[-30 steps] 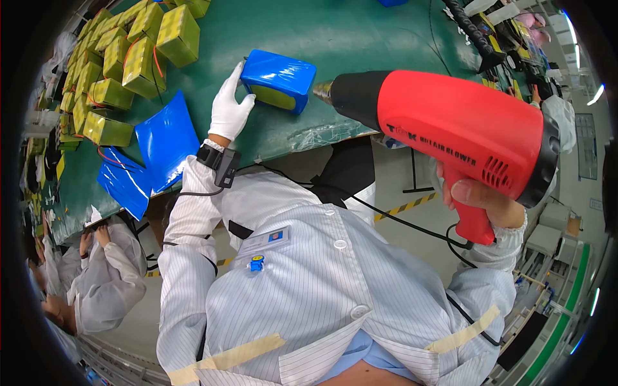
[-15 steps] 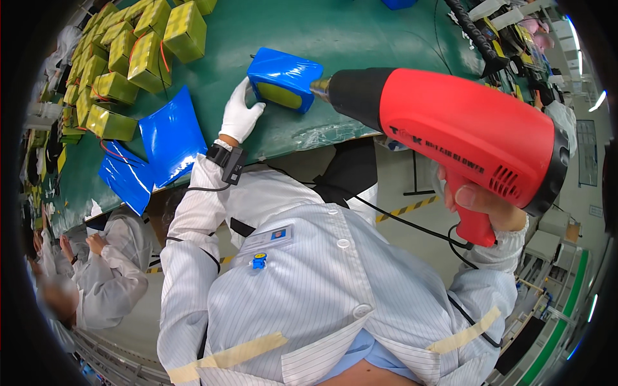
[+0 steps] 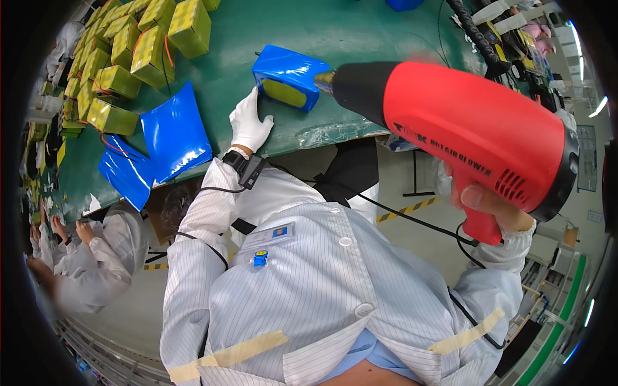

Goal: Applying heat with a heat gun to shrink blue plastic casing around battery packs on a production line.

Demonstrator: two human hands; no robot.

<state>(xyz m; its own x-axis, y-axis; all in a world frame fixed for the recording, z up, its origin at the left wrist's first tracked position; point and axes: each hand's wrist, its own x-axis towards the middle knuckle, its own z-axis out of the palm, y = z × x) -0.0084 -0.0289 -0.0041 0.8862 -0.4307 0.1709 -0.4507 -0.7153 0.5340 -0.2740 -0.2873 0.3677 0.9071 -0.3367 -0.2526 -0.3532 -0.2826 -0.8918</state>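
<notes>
My bare right hand (image 3: 492, 201) is wrapped round the handle of a red heat gun (image 3: 473, 122) with a black front. Its metal nozzle points left, right by the end of a block in blue shrink wrap (image 3: 293, 64) on the table. Through an opening in the wrap the yellow-green side of the block shows. My white-gloved left hand (image 3: 251, 124) is at the block's near left corner, fingers extended and thumb apart. One fingertip is at the block's edge; whether it presses on it I cannot tell. The gun hides part of the table.
Left on the green table (image 3: 238, 26) stand many yellow-green blocks (image 3: 151, 58) with red and black wires. Nearer lie a blue sleeve (image 3: 177, 132) and another blue-wrapped piece (image 3: 125, 170). A black cable (image 3: 412, 222) runs across my front. Another person (image 3: 103, 257) sits at the left.
The heat gun has moved slightly right, its nozzle still by the block. The block has shifted a little up and right. My left hand has slid right, its fingers more stretched out.
</notes>
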